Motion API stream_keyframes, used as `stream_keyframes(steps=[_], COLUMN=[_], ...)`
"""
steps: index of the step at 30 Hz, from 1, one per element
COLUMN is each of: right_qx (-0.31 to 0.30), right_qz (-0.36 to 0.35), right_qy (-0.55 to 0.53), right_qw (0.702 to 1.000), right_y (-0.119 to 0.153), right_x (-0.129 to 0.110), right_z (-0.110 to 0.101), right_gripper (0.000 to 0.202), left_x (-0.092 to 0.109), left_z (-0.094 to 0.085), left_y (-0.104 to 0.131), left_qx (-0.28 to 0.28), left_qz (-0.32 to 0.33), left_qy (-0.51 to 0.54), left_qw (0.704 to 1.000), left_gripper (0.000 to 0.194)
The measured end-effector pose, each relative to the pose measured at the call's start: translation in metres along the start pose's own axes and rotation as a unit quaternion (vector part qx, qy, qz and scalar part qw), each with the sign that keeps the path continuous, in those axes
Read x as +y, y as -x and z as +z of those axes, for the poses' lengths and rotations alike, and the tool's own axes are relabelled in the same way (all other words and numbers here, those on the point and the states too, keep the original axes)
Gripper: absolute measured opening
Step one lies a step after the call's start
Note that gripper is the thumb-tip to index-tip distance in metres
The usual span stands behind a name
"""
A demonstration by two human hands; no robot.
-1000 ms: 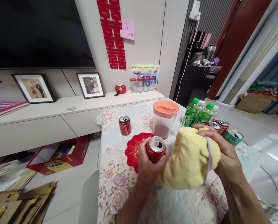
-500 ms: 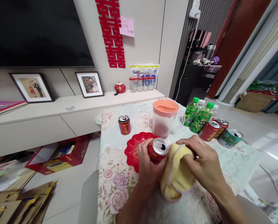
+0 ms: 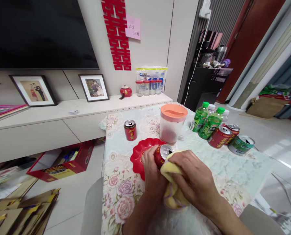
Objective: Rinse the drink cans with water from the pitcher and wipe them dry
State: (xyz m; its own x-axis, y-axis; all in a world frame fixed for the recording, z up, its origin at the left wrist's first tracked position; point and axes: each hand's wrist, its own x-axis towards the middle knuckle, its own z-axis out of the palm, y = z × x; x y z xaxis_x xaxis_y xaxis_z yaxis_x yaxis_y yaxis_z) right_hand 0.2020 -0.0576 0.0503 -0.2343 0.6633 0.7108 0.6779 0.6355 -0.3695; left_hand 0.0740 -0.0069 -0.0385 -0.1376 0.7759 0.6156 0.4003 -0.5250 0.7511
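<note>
An opened red drink can (image 3: pixel 160 156) is gripped by my left hand (image 3: pixel 153 173), its silver top tilted toward me. My right hand (image 3: pixel 194 176) pinches a yellow cloth (image 3: pixel 173 169) with purple edging and presses it against the can's right side and rim. Part of the can is hidden behind the cloth, whose loose end hangs below my fingers. Under and behind the can lies a red scalloped plate (image 3: pixel 138 155) on the flowered tablecloth (image 3: pixel 121 186). Another red can (image 3: pixel 130 131) stands upright to the left of a plastic pitcher (image 3: pixel 171 130) with an orange lid.
Green-capped bottles (image 3: pixel 210 124), two more red cans (image 3: pixel 220 137) and a green can (image 3: pixel 241 145) stand at the table's right side. Behind the table, a low cabinet (image 3: pixel 86 112) holds framed photos and jars. A red box (image 3: pixel 62 163) and flattened cardboard (image 3: pixel 25 209) lie on the floor at left.
My right hand has moved left with the yellow cloth, from beside the can onto its side and rim. My left hand keeps the can in nearly the same place.
</note>
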Motion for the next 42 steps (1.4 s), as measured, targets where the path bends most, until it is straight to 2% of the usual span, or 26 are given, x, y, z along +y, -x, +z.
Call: stream_keyframes(steps=[5, 7, 11, 14, 17, 21, 25, 28, 31, 34, 42], right_qx=[-0.035, -0.032, -0.027, 0.004, 0.054, 0.085, 0.050, -0.016, -0.062, -0.067, 0.026], right_qz=[-0.015, -0.010, -0.005, 0.004, 0.051, 0.135, 0.166, 0.180, 0.198, 0.213, 0.218], right_qy=[0.028, 0.060, 0.159, 0.195, 0.142, 0.012, -0.050, -0.027, 0.030, 0.033, -0.121], right_qw=[0.999, 0.998, 0.987, 0.981, 0.987, 0.987, 0.984, 0.983, 0.978, 0.974, 0.968], right_y=[0.001, 0.003, 0.005, 0.005, 0.005, 0.006, 0.008, 0.012, 0.016, 0.018, 0.010], right_x=[0.007, 0.012, 0.022, 0.030, 0.037, 0.043, 0.049, 0.055, 0.060, 0.062, 0.045], right_z=[-0.005, -0.008, -0.012, -0.011, -0.005, 0.008, 0.022, 0.027, 0.029, 0.029, 0.014], right_gripper=[0.018, 0.022, 0.019, 0.018, 0.018, 0.021, 0.026, 0.024, 0.022, 0.022, 0.032], left_x=[0.003, 0.004, 0.005, 0.006, 0.011, 0.017, 0.016, 0.012, 0.009, 0.010, 0.007], left_z=[-0.001, -0.001, 0.001, 0.003, 0.005, 0.004, 0.002, 0.001, 0.001, 0.001, 0.006], left_y=[-0.001, -0.002, -0.002, 0.000, 0.002, 0.001, -0.003, -0.003, -0.002, 0.000, 0.003], left_qx=[0.011, 0.012, -0.004, -0.028, -0.060, -0.098, -0.123, -0.128, -0.139, -0.160, -0.154], left_qz=[0.010, 0.013, 0.024, 0.031, 0.028, -0.054, -0.172, -0.217, -0.225, -0.216, -0.206], left_qy=[-0.005, -0.006, -0.003, 0.029, 0.094, 0.198, 0.303, 0.339, 0.337, 0.336, 0.268], left_qw=[1.000, 1.000, 1.000, 0.999, 0.993, 0.974, 0.929, 0.907, 0.904, 0.903, 0.929], left_gripper=[0.048, 0.049, 0.065, 0.069, 0.067, 0.063, 0.072, 0.074, 0.071, 0.069, 0.065])
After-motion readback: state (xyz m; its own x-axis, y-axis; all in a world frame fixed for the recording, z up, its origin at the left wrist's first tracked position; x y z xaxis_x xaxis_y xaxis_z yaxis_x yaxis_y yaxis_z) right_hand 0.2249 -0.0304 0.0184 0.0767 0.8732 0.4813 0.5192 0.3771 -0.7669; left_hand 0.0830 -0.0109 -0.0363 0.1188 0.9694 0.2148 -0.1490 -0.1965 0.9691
